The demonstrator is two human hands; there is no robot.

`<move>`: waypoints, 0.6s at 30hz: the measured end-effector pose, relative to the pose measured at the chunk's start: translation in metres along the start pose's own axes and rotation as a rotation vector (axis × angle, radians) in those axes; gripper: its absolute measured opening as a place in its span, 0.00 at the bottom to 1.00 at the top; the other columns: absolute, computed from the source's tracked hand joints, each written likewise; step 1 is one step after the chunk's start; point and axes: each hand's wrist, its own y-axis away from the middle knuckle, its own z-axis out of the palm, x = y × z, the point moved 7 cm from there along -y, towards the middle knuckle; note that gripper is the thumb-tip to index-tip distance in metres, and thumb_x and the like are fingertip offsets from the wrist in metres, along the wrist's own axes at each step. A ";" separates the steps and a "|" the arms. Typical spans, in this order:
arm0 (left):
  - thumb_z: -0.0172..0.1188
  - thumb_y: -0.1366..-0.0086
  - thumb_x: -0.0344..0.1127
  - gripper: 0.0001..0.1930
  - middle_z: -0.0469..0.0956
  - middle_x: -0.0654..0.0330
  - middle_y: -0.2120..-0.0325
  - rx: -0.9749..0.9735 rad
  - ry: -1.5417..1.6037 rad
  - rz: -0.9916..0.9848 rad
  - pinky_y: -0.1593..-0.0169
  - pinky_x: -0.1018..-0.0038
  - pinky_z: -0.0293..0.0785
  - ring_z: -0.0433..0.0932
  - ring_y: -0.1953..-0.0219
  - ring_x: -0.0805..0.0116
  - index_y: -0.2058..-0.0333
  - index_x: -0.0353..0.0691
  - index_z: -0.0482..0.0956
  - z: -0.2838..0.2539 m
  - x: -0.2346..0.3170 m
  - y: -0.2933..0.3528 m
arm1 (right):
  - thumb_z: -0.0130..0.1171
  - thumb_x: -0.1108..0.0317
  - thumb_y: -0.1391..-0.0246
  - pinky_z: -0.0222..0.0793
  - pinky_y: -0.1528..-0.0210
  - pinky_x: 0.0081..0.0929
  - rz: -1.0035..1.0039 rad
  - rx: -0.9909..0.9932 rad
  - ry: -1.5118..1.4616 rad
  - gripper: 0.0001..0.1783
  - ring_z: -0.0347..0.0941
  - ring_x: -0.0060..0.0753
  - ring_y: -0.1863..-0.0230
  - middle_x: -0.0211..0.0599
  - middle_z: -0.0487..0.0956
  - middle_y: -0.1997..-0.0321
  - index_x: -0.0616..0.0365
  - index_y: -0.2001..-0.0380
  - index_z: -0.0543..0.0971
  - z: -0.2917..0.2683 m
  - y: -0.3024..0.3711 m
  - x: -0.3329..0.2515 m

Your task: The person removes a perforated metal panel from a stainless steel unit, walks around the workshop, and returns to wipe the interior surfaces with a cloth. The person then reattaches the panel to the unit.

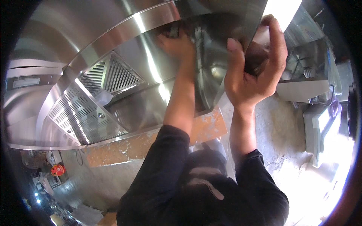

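Note:
A large stainless steel hood (151, 83) with a curved rim fills the upper left and middle. My left hand (180, 44) reaches up inside it, fingers bent around something small and dark near the steel wall; blur and shadow hide what it is. On the right, my right hand (258, 77) is raised at the edge of an upright steel panel (252, 22). Its thumb lies on one side of that edge and its bent fingers on the other, gripping it. A slatted baffle filter (122, 77) and a perforated metal panel (85, 113) sit to the left of my left arm.
An orange-brown board (124, 152) lies below the hood's lower edge, over the concrete floor (98, 180). Film-wrapped steel units (301, 88) stand at the right. A red round container (57, 170) and clutter sit at the lower left.

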 end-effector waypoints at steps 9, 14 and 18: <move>0.73 0.47 0.51 0.34 0.70 0.42 0.57 -0.176 -0.103 -0.073 0.48 0.52 0.68 0.72 0.54 0.42 0.55 0.27 0.71 -0.016 -0.034 0.019 | 0.65 0.81 0.50 0.74 0.51 0.27 -0.030 -0.022 0.088 0.38 0.77 0.41 0.50 0.54 0.73 0.40 0.66 0.35 0.62 -0.002 -0.004 -0.003; 0.73 0.47 0.50 0.32 0.69 0.42 0.58 0.079 0.014 0.231 0.50 0.50 0.70 0.73 0.56 0.38 0.56 0.28 0.72 -0.015 0.023 -0.014 | 0.62 0.75 0.41 0.75 0.66 0.16 -0.134 -0.026 0.239 0.36 0.80 0.29 0.60 0.57 0.74 0.42 0.63 0.33 0.59 -0.005 -0.002 -0.006; 0.73 0.46 0.51 0.30 0.70 0.46 0.59 0.022 -0.003 -0.227 0.52 0.52 0.71 0.73 0.57 0.42 0.58 0.31 0.73 -0.032 -0.066 0.015 | 0.63 0.70 0.39 0.76 0.67 0.15 -0.090 -0.047 0.284 0.33 0.81 0.28 0.62 0.49 0.81 0.55 0.63 0.35 0.62 -0.005 -0.001 -0.007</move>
